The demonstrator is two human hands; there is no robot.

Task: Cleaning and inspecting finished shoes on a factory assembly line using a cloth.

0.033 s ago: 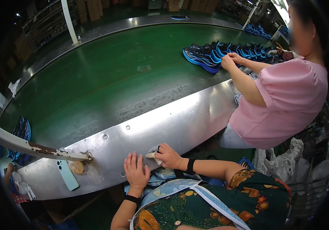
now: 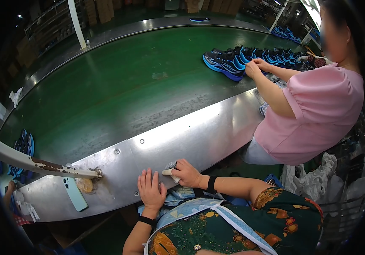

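Observation:
My left hand [image 2: 151, 189] lies flat on the metal ledge [image 2: 199, 136], fingers stretched and holding nothing. Close to its right, my right hand [image 2: 187, 173] is curled on the same ledge, closed around a small whitish cloth [image 2: 175, 179]. A pale cover [image 2: 167, 172] sits on one of its fingertips. Beside these fingers shows a greyish, shiny wad [image 2: 171, 165], partly hidden by the hand. To the left lie a mint-green phone [image 2: 76, 194] and a yellowish round item in clear plastic [image 2: 84, 185].
A green conveyor belt [image 2: 106, 93] runs beyond the ledge. At right, a co-worker in a pink top [image 2: 314, 114] handles black-and-blue shoes [image 2: 227, 63] lined up on it. A chipped white pole [image 2: 42, 165] crosses at left. More shoes [image 2: 24, 146] stand at far left; plastic bags [image 2: 314, 174] hang at lower right.

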